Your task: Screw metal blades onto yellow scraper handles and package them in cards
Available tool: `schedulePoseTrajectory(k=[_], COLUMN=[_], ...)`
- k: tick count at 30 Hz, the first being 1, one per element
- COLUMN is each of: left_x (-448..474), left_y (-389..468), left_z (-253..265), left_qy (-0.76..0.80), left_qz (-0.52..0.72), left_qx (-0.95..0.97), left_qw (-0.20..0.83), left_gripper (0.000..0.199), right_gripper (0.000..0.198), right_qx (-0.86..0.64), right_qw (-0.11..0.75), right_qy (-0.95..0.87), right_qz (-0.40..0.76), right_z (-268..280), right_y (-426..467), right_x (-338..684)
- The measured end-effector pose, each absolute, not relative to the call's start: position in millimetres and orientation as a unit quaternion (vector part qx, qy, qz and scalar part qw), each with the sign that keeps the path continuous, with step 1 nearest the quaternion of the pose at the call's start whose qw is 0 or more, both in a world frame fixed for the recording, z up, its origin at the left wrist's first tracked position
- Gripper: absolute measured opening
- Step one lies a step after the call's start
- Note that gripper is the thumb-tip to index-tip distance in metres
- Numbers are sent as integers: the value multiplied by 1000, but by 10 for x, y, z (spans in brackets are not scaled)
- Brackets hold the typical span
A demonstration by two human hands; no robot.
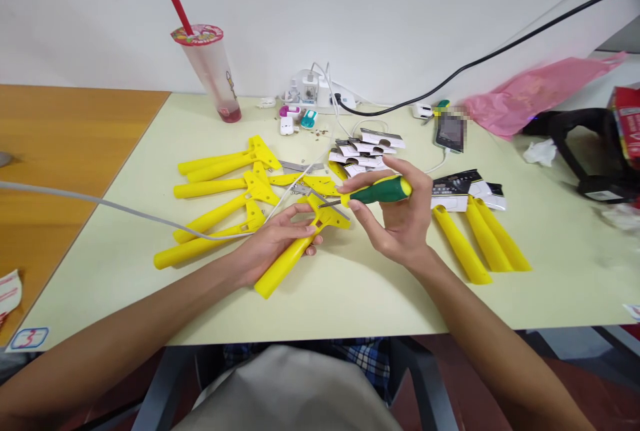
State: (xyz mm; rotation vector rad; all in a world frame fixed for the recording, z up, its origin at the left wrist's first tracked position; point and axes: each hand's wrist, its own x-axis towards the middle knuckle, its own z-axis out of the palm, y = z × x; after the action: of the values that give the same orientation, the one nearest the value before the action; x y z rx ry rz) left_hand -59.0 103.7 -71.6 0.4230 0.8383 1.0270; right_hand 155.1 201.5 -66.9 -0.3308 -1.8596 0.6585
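Note:
My left hand [280, 234] is closed round a yellow scraper [295, 251], its handle slanting down toward the table's front edge and its wide head up. In my right hand [400, 218] is a screwdriver [383, 191] with a green and yellow handle, gripped between thumb and fingers. The shaft points left, and its tip meets the scraper's head. Left of my hands lie several more yellow scraper handles [215, 208]. Behind the held scraper are yellow head pieces [320, 184], metal blades [300, 166] and small screws.
Black-and-white card sleeves [367, 151] are piled behind my right hand. Sleeved yellow scrapers [463, 244] lie at right. A cup with a red straw [210, 71], a power strip [320, 92], a phone [449, 131] and a pink bag [530, 94] stand farther back. A white cable [125, 208] crosses the left side.

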Motion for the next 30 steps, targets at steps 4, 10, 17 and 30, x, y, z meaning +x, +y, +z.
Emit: schedulePoseTrajectory(k=[4,10,17,30], left_x=[-581,-582,-584,-587], left_y=[1032,1037,1043,1048], left_z=[-696,-702,-708,-703], left_qy=[381,380,385,386], left_qz=[460,476,473,483], left_qx=[204,188,189,192], left_qw=[775,771,770,762], left_gripper=[41,43,43,43], right_gripper=[71,79,74,72], right_qx=[-148,-135,-139,-130], right_qw=[558,533,549,538], right_qy=[-782,-784,-785,-787], right_qz=[233,289,250,271], right_z=[-688,-664,-697,-692], right_y=[2048,2047,2057,2037], right_x=[1574,1574,1567,1562])
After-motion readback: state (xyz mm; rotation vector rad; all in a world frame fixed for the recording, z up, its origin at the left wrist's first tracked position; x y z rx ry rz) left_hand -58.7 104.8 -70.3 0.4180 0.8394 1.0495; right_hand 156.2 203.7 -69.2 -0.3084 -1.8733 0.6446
